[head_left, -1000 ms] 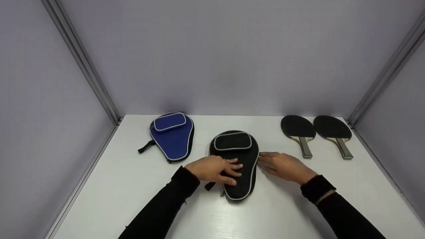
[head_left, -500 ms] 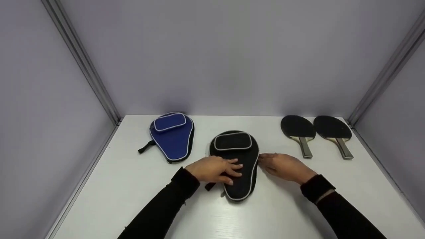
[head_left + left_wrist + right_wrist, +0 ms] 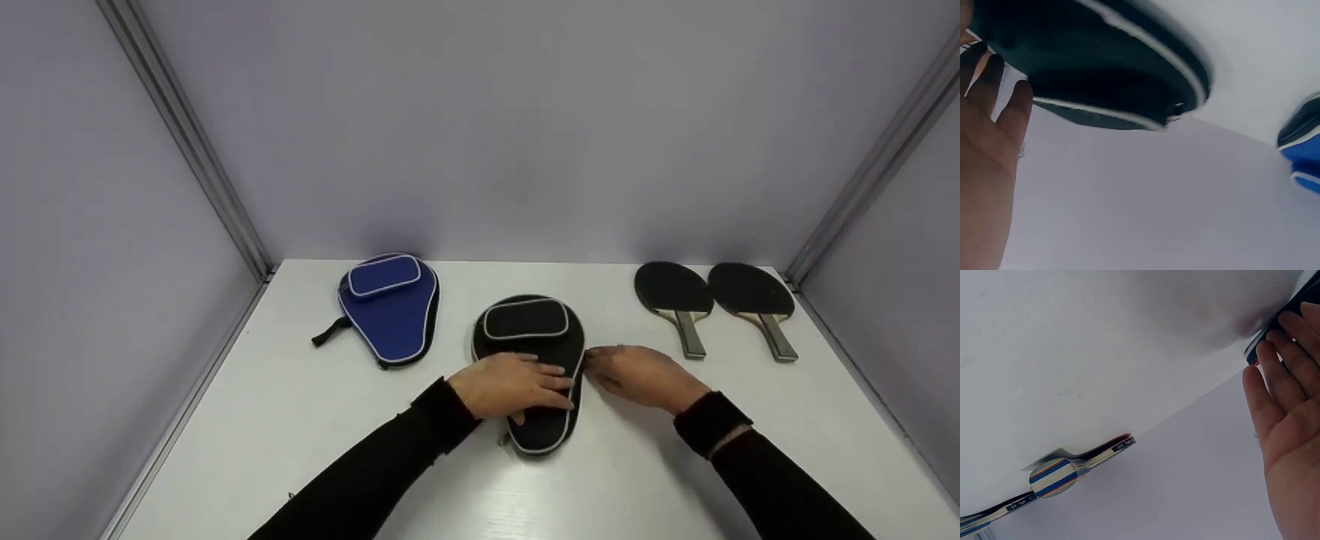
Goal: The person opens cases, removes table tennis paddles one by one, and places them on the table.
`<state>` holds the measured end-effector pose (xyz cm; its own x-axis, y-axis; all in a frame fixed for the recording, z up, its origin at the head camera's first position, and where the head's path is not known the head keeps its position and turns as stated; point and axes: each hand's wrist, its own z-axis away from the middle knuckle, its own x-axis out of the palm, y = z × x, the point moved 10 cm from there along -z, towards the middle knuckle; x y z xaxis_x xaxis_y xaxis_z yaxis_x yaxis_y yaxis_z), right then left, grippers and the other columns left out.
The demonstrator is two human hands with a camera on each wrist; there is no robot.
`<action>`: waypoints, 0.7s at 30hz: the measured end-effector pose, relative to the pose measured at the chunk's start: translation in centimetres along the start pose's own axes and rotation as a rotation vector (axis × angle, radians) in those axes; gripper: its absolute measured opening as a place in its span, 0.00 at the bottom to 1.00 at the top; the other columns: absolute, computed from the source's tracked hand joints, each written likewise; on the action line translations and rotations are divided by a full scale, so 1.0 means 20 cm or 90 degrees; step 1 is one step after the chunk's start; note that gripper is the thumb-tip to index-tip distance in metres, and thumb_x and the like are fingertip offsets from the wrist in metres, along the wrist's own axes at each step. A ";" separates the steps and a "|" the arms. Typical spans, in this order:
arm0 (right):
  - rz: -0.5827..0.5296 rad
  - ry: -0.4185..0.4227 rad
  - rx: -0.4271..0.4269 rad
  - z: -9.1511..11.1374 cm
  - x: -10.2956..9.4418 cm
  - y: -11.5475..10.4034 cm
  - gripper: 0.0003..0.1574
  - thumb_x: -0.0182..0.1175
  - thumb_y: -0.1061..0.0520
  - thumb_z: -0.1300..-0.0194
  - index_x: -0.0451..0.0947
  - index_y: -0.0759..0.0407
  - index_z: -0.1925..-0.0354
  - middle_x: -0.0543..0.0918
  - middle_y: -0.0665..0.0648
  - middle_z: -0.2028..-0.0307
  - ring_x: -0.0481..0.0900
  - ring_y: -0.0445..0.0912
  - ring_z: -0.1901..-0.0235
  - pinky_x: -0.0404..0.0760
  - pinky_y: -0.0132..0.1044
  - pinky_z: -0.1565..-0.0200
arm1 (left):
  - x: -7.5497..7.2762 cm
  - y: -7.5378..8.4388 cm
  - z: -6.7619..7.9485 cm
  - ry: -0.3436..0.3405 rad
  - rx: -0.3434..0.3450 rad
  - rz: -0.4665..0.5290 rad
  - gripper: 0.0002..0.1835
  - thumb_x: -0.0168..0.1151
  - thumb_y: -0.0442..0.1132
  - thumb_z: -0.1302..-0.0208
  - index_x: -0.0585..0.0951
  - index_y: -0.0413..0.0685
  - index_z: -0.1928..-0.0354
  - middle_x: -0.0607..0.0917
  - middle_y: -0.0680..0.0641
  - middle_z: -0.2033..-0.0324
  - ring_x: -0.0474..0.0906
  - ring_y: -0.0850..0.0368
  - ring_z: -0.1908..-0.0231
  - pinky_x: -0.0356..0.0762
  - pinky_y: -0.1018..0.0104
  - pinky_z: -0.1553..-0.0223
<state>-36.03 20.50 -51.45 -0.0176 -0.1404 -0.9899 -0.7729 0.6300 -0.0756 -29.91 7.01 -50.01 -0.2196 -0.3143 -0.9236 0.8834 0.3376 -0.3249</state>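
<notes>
A black table tennis paddle case with light piping and a small front pocket lies flat on the white table. My left hand rests across its lower half, fingers extended over the fabric toward the right edge. Beside that right edge, my right hand touches the case with its fingertips. In the right wrist view, the fingers look nearly straight against the case's dark side. The left wrist view shows the case from low down, with the left fingers at its edge.
A blue paddle case with a black strap lies at the back left. Two black-faced table tennis paddles, a nearer-in one and an outer one, lie at the back right. Pale walls enclose the table.
My left hand has shifted a little right across the black case and now covers more of its narrow part. The right fingertips have drawn in at the case's right edge. The case stays put.
</notes>
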 end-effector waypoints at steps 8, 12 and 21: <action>0.037 0.031 -0.004 0.00 0.00 -0.02 0.09 0.70 0.63 0.17 0.96 0.56 0.47 0.97 0.60 0.39 0.97 0.57 0.40 0.97 0.54 0.41 | -0.06 0.08 -0.04 -0.026 0.016 -0.103 0.42 0.84 0.55 0.27 0.77 0.82 0.15 0.73 0.67 0.11 0.64 0.65 0.09 0.70 0.60 0.09; 0.038 0.047 -0.009 0.00 -0.01 -0.03 0.07 0.71 0.64 0.18 0.95 0.56 0.50 0.97 0.57 0.44 0.97 0.54 0.45 0.97 0.52 0.47 | -0.09 0.07 -0.06 0.000 0.013 -0.110 0.39 0.87 0.58 0.34 0.83 0.81 0.22 0.78 0.69 0.15 0.66 0.66 0.10 0.70 0.61 0.09; 0.031 0.048 -0.004 0.00 -0.01 -0.03 0.10 0.71 0.65 0.19 0.96 0.57 0.46 0.97 0.58 0.40 0.97 0.55 0.42 0.97 0.52 0.45 | -0.16 0.02 -0.02 0.110 0.016 -0.093 0.32 0.87 0.64 0.50 0.87 0.70 0.43 0.92 0.66 0.30 0.78 0.65 0.17 0.72 0.64 0.11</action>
<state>-35.55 20.16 -51.22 -0.1023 -0.1673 -0.9806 -0.7738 0.6328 -0.0272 -28.98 8.55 -47.24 -0.4119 -0.2012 -0.8887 0.8467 0.2759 -0.4549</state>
